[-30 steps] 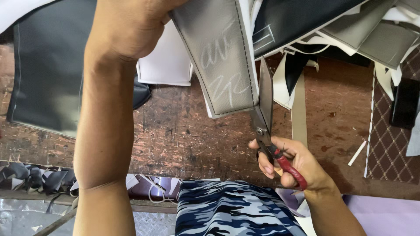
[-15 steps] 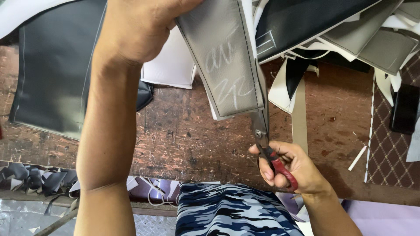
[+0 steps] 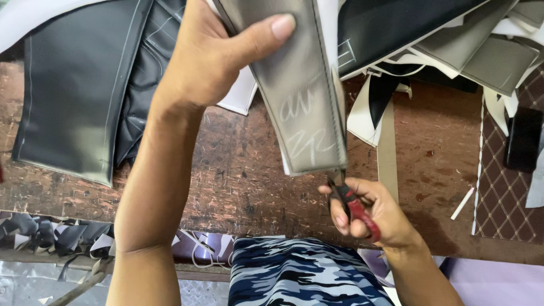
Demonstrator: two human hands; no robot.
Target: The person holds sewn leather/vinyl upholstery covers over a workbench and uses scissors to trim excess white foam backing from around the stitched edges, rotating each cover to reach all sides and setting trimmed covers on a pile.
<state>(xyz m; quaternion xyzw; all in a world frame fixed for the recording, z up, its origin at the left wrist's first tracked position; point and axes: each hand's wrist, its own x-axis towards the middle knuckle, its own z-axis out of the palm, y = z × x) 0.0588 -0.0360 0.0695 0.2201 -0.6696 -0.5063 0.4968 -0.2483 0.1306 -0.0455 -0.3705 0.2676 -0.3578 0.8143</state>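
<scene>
Since the earlier frames the grey leatherette strip (image 3: 303,85) has come nearer and now fills more of the upper centre, its thumb-side grip visible, and the scissors have closed up to the strip's near end. Working left to right: one large black stitched panel (image 3: 79,96) lies flat at far left on the worn brown worktable (image 3: 238,175), with a heap of dark offcuts (image 3: 45,235) below the table's near edge. The left hand (image 3: 221,54) is raised over the table, thumb pressed across the strip's face and fingers wrapped behind it, gripping it firmly so it hangs down and toward the viewer. The strip bears pale chalk marks and one stitched seam along its right edge. At its near end, one pair of red-handled scissors (image 3: 354,207) meets the seam; blade position cannot be made out. The right hand (image 3: 368,212) is curled closed around the handles. Farther right, one tan band (image 3: 387,150) lies on the table, then several grey and white cut pieces (image 3: 493,56), one white chalk stick (image 3: 463,203), and one brown quilted sheet (image 3: 504,192).
</scene>
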